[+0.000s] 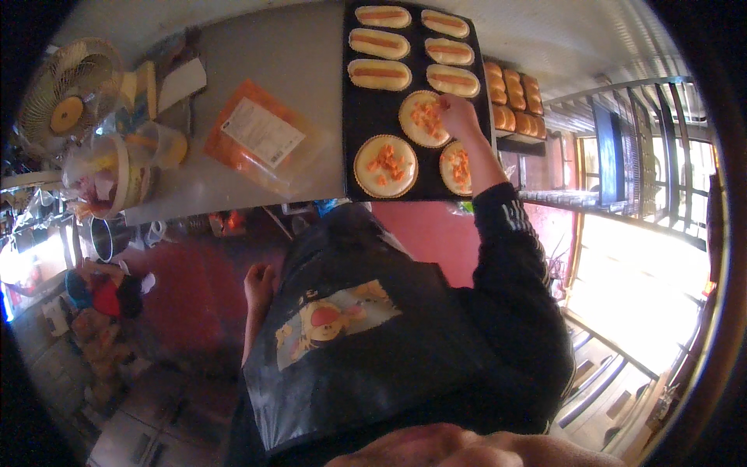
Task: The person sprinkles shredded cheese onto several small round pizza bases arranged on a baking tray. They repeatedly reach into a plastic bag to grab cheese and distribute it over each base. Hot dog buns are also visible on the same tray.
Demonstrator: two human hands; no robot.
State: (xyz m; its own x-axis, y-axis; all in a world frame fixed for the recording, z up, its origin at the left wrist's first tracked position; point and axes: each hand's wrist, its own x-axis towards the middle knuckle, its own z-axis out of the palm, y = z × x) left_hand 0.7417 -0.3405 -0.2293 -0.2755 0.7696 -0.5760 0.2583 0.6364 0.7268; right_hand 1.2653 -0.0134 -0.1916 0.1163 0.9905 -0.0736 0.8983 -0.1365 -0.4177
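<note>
My right hand reaches over the black baking tray. Its closed fingers are at the orange shreds on a round dough in a fluted cup. Another round dough topped with shreds sits at the tray's near left; a third, partly behind my forearm, is at the near right. Several oblong doughs, each with a sausage strip, fill the tray's far part. My left hand hangs beside my dark apron, fingers curled, with nothing visible in it.
Left of the tray, a clear bag with orange contents and a white label lies on the metal table. Plastic tubs and a fan stand farther left. Baked buns and a metal rack are at the right.
</note>
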